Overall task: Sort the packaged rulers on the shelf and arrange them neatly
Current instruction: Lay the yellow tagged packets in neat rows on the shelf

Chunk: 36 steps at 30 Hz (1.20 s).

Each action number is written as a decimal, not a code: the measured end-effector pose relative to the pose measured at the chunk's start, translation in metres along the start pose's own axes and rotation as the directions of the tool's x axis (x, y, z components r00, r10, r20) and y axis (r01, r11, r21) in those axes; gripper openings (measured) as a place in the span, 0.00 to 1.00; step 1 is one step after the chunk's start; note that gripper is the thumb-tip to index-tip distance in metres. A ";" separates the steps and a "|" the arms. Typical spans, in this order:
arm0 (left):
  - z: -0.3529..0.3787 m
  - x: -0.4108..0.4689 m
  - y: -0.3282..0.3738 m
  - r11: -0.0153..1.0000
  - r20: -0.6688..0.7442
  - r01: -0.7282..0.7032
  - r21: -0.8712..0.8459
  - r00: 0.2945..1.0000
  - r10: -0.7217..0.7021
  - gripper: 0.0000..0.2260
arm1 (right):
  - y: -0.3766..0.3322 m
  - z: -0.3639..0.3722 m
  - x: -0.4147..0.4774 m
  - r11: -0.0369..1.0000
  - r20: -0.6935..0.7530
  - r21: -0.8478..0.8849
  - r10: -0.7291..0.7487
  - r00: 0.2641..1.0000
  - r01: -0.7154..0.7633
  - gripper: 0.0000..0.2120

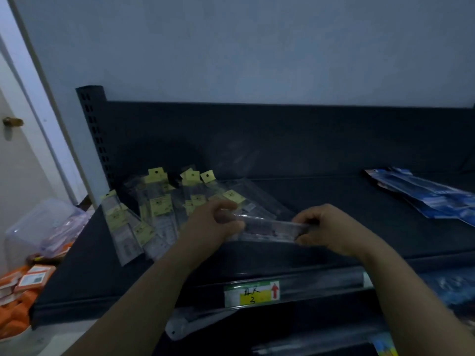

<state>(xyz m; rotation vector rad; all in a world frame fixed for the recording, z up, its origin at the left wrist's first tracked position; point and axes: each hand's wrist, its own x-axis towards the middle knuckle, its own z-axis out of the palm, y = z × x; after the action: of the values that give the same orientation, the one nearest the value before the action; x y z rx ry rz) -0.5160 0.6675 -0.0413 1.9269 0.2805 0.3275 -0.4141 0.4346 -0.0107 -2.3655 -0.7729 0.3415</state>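
Above the shelf edge [321, 267], left hand [213, 224] and right hand [329, 229] clamped on one packaged ruler [270, 227], blue packs [426, 199] well apart.

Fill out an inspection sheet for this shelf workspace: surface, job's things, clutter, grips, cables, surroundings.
Surface: dark shelf, with a price label bearing a red arrow on its front edge.
Job's things: packaged rulers with yellow tags, fanned and overlapping at the left; one clear packaged ruler held over the shelf front.
Clutter: blue packages lying at the shelf's right.
Grips: left hand and right hand each grip one end of the clear packaged ruler.
Cables: nothing seen.
Surroundings: pale wall behind; door knob, clear plastic container and orange packets to the left.
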 end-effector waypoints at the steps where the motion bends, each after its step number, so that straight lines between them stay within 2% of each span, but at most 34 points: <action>1: 0.005 -0.001 0.002 0.996 0.016 -0.014 0.083 1.000 0.013 0.13 | 0.004 0.001 -0.001 0.999 0.009 -0.038 0.015 1.000 -0.015 0.12; 3: 0.014 -0.002 0.003 0.987 0.061 -0.022 0.162 0.998 0.012 0.10 | 0.012 0.006 -0.005 0.999 0.060 -0.026 0.026 0.998 -0.025 0.15; 5: 0.020 -0.003 0.002 0.985 0.097 -0.009 0.172 0.995 -0.008 0.10 | 0.018 0.009 -0.008 0.999 0.076 0.047 0.021 0.997 -0.024 0.17; 10: 0.034 0.005 0.017 0.982 0.084 -0.070 0.175 0.995 0.056 0.09 | 0.030 -0.012 -0.004 0.998 -0.079 0.059 -0.003 0.997 0.008 0.15; 15: 0.070 0.026 0.029 0.962 0.043 -0.155 0.223 0.988 0.149 0.08 | 0.052 -0.048 0.004 0.998 -0.127 0.046 -0.032 0.991 0.038 0.16; 18: 0.098 0.034 0.024 0.962 0.090 -0.139 0.234 0.989 0.121 0.08 | 0.078 -0.058 0.006 0.998 -0.078 0.063 0.006 0.997 -0.001 0.15; 22: 0.121 0.041 0.028 0.920 0.115 -0.157 0.358 0.986 0.123 0.09 | 0.115 -0.062 0.011 0.987 0.069 0.150 0.041 0.997 -0.051 0.15; 26: 0.145 0.064 0.054 0.922 0.053 -0.176 0.344 0.984 0.168 0.10 | 0.140 -0.097 0.028 0.987 0.027 0.161 0.012 1.000 -0.017 0.14; 29: 0.169 0.091 0.069 0.937 0.001 -0.144 0.319 0.988 0.151 0.09 | 0.155 -0.127 0.046 0.988 -0.004 0.152 -0.020 1.000 0.020 0.14; 36: 0.211 0.153 0.065 0.960 -0.042 0.022 0.279 0.999 -0.010 0.09 | 0.190 -0.150 0.106 0.988 -0.017 0.151 -0.024 1.000 0.026 0.17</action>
<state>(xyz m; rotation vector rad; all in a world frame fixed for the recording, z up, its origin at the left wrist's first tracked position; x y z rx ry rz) -0.2953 0.5145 -0.0406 2.1963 0.3856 0.3303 -0.1830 0.3058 -0.0194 -2.2124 -0.7425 0.3584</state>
